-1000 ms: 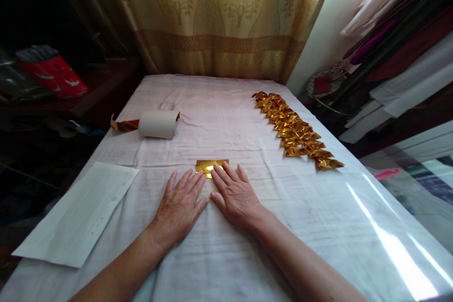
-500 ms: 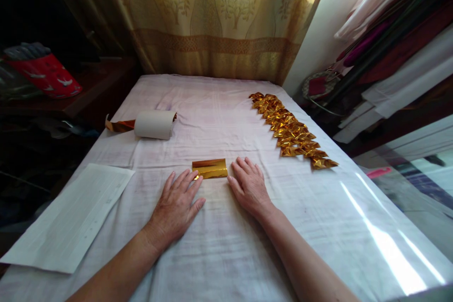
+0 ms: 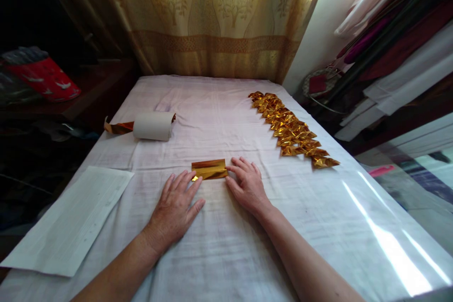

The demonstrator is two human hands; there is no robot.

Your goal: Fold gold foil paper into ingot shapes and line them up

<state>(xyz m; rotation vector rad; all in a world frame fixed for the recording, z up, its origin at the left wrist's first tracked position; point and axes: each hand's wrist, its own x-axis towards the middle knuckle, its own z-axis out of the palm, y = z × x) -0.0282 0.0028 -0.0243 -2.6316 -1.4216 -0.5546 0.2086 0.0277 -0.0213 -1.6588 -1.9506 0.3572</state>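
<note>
A small rectangle of shiny gold foil paper (image 3: 209, 169) lies flat on the white cloth, with fold lines along its length. My left hand (image 3: 177, 203) rests palm down with fingers spread, its fingertips at the foil's lower left corner. On the other side, my right hand (image 3: 247, 186) lies open, its index fingertip touching or very near the foil's right edge. Neither hand grips anything. Several folded gold foil pieces (image 3: 290, 125) stand in overlapping rows to the right.
A pale roll (image 3: 152, 126) with gold foil sticking out lies at the back left. Nearer on the left is a sheet of printed paper (image 3: 74, 217). A red container (image 3: 51, 78) stands on dark furniture. A curtain (image 3: 212, 23) hangs behind the cloth-covered surface (image 3: 208, 264).
My right index finger has stretched left to the foil's right edge, apart from the other fingers. The left hand has barely moved, and the foil lies in the same place.
</note>
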